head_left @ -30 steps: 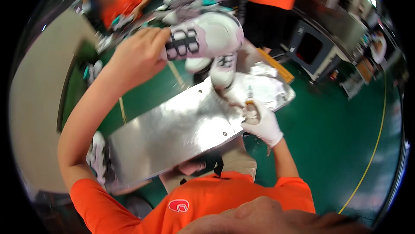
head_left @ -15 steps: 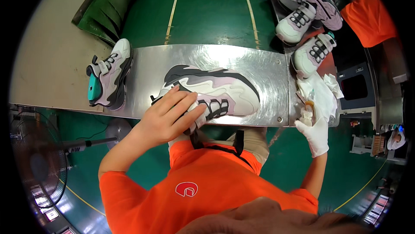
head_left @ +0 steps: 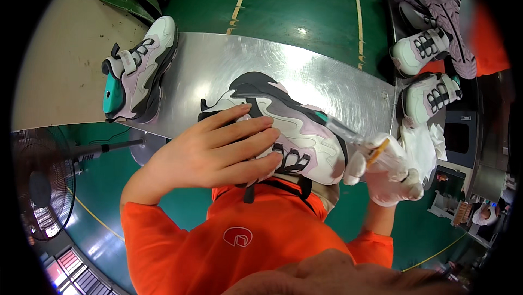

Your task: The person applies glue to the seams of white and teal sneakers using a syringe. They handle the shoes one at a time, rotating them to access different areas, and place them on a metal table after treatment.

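Note:
A white, pink and black sneaker (head_left: pixel 305 126) lies on its side at the near edge of a shiny metal table (head_left: pixel 218 61). My bare left hand (head_left: pixel 218 150) grips it around the laces and tongue, fingers spread over the upper. My right hand (head_left: pixel 387 172), in a white glove, holds a thin clear tool with a green tip (head_left: pixel 340 129). The tip touches the sneaker's side near the toe. A small orange-capped piece also sits in the gloved fingers.
A matching sneaker with a teal heel (head_left: pixel 139 71) stands at the table's left end. Two more sneakers (head_left: pixel 430 96) and several loose uppers (head_left: pixel 436 6) lie at the right, beside white cloth (head_left: pixel 422 142). A floor fan (head_left: pixel 41 186) stands at the lower left. Another person's orange sleeve (head_left: pixel 485 33) shows at the right.
The sneaker came down from the air onto the metal table. My left hand stayed on it, and my gloved right hand moved in from the right and brought the tool tip against its side.

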Tool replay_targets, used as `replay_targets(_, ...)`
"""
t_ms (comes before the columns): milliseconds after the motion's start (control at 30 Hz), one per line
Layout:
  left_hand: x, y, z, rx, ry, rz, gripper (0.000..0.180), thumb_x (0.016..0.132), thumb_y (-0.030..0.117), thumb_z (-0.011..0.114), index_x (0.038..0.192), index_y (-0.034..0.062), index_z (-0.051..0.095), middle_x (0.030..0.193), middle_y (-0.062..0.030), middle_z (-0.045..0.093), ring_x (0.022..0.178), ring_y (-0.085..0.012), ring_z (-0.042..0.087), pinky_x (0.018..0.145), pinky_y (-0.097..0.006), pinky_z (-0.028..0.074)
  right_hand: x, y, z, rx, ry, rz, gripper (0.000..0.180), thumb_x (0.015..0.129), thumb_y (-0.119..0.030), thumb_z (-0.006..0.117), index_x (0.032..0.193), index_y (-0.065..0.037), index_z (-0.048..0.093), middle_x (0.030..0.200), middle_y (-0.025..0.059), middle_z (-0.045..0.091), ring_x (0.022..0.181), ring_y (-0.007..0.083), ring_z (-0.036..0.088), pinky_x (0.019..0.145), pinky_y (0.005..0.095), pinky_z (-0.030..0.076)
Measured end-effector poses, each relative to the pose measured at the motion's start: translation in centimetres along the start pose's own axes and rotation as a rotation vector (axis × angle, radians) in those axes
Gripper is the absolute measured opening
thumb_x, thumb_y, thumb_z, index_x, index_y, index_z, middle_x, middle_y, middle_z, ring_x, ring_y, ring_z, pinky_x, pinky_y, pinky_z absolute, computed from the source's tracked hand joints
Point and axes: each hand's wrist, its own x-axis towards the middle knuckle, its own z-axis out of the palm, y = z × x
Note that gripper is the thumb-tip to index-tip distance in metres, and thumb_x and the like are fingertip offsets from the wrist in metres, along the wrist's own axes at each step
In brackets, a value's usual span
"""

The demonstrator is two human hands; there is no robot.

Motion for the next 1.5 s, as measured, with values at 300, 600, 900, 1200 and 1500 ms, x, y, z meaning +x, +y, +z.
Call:
replay_targets(300,0.2,-0.2,-0.5,-0.023,-0.028,-0.019,0.035,0.079,0.014,0.074,0.113,0.0162,0.064,0.118,-0.0065,0.067,0.112,-0.0275,0.065,0.099,-0.047,0.051,2.3,1.4,0.0,0.091,-0.020,0.061,0.089,0.060,-0.068,0.076,0.111,0.004,0.060,0.115,0.0271,0.058,0.080,0.0360,0.064,0.083,0.0432,0.050)
replay_targets(600,0.2,-0.1,-0.5,-0.030,-0.022,-0.021,0.036,0.080,0.014,0.073,0.114,0.0157,0.063,0.119,-0.0068,0.066,0.112,-0.0278,0.065,0.099,-0.047,0.051,2.5,1.4,0.1,0.071,0.034,0.118,0.105,0.056,-0.066,0.079,0.120,0.013,0.053,0.111,0.0270,0.061,0.087,0.0352,0.065,0.088,0.0428,0.050)
replay_targets(900,0.5,0.0,-0.5,-0.025,-0.036,-0.028,0.036,0.080,0.017,0.076,0.114,0.0173,0.063,0.120,-0.0061,0.066,0.112,-0.0265,0.065,0.099,-0.045,0.051,1.6,-0.4,0.0,-0.043,0.174,0.209,0.115,0.055,-0.062,0.082,0.128,0.020,0.047,0.111,0.0265,0.064,0.094,0.0334,0.066,0.091,0.0415,0.050)
replay_targets(1200,0.8,0.0,-0.6,0.024,-0.078,-0.019,0.029,0.077,0.014,0.070,0.106,0.0155,0.069,0.118,-0.0079,0.068,0.113,-0.0276,0.065,0.100,-0.046,0.050,0.1,-2.8,-0.8,-0.133,0.191,0.277,0.102,0.059,-0.048,0.080,0.132,0.016,0.049,0.120,0.0224,0.063,0.104,0.0278,0.063,0.088,0.0359,0.049)
replay_targets(1500,1.1,0.5,-0.7,0.032,-0.085,-0.046,0.028,0.080,0.016,0.065,0.108,0.0156,0.067,0.119,-0.0059,0.066,0.113,-0.0249,0.063,0.101,-0.044,0.048,-0.9,-4.7,0.3,-0.096,0.167,0.302,0.107,0.056,-0.052,0.084,0.128,0.019,0.049,0.112,0.0229,0.064,0.093,0.0277,0.066,0.077,0.0361,0.053)
